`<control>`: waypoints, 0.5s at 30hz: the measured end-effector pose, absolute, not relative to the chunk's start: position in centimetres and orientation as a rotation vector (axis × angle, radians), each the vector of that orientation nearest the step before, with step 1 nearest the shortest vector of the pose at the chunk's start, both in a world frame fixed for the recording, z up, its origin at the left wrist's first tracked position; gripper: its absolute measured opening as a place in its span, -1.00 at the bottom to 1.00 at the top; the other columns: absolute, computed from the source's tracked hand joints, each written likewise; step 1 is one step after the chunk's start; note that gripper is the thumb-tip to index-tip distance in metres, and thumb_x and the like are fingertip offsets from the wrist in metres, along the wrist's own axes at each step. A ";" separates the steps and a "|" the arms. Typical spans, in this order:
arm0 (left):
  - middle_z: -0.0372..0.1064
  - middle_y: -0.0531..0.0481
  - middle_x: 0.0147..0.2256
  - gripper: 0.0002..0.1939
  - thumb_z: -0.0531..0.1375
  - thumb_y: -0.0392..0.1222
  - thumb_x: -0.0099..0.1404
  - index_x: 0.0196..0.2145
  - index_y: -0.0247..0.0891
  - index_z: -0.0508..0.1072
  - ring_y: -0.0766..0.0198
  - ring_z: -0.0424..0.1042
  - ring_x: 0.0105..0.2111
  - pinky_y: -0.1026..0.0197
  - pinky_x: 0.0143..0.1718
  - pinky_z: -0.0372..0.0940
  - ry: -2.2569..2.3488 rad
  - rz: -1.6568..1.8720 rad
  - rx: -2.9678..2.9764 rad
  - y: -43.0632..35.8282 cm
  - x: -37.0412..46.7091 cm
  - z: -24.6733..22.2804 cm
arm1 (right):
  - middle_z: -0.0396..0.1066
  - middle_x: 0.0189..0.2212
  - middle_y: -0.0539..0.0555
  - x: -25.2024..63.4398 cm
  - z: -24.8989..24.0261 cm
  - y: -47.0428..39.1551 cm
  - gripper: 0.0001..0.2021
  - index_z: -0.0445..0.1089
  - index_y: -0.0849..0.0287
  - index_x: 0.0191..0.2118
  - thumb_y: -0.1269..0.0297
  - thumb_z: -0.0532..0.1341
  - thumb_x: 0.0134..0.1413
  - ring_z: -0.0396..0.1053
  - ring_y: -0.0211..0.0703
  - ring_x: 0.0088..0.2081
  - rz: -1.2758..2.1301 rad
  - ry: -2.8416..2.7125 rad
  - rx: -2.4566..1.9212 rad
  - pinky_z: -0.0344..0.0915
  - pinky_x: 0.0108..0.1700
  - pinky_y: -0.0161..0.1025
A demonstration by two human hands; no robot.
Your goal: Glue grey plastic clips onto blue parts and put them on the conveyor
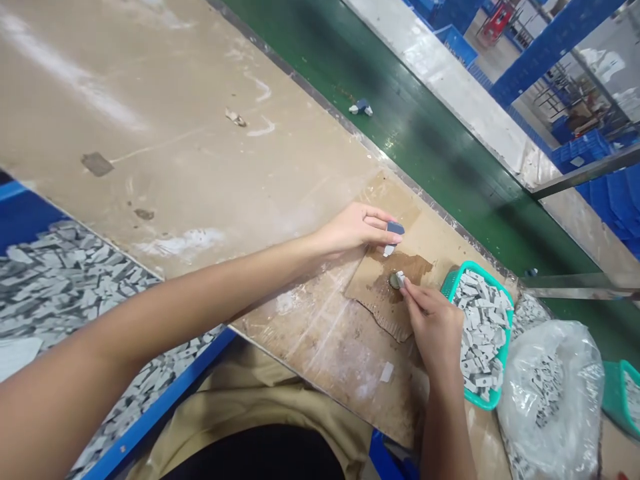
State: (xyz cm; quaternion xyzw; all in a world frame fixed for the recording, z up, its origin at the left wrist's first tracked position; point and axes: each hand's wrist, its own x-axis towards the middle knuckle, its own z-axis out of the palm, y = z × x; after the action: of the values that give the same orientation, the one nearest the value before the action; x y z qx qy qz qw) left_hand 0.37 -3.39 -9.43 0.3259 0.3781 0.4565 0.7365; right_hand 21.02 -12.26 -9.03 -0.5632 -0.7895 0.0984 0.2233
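Note:
Between the thumb and fingers of my left hand [357,230] is a small dark grey-blue plastic part [395,228]. A white piece [389,251] shows at its lower end. My right hand [433,320] pinches a small white plastic piece [400,278] at the edge of a little round cap [395,281]. The cap lies on a stained sheet of cardboard [367,283] with a torn front edge. What is inside the cap is too small to make out. My left hand is just above and behind my right.
A green basket [507,320] of white pieces stands right of my right hand, beside a clear plastic bag [575,387] of small parts. A blue bin [165,393] of grey and white parts is at left. Behind the worktable [190,167] runs a green conveyor belt [320,53] carrying a part [361,107].

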 end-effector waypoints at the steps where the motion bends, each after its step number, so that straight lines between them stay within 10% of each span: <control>1: 0.53 -0.09 -0.40 -0.61 0.47 -0.37 -0.10 -0.26 -0.42 0.53 0.27 0.50 -0.42 0.06 -0.16 0.41 0.828 1.000 0.712 -3.4 0.4 -9.4 | 0.61 -0.26 0.08 21.0 -9.0 -12.3 -0.78 0.58 0.06 -0.13 0.28 0.17 0.27 0.55 -0.11 -0.26 0.268 -2.186 -1.554 0.47 -0.20 -0.19; 15: 0.53 -0.12 -0.37 -0.66 0.45 -0.33 0.00 -0.23 -0.38 0.52 0.25 0.52 -0.38 0.13 -0.26 0.43 0.712 0.938 0.679 -3.8 0.5 -9.9 | 0.61 -0.25 0.08 20.8 -8.8 -12.3 -0.79 0.58 0.06 -0.13 0.29 0.18 0.26 0.56 -0.08 -0.24 0.253 -2.219 -1.548 0.48 -0.16 -0.15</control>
State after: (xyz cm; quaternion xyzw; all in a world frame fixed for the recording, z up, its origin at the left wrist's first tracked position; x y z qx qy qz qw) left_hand 0.50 -3.81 -9.92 0.3140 0.3293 0.4337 0.7777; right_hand 20.78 -12.27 -8.83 -0.5570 -0.7982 0.0911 0.2105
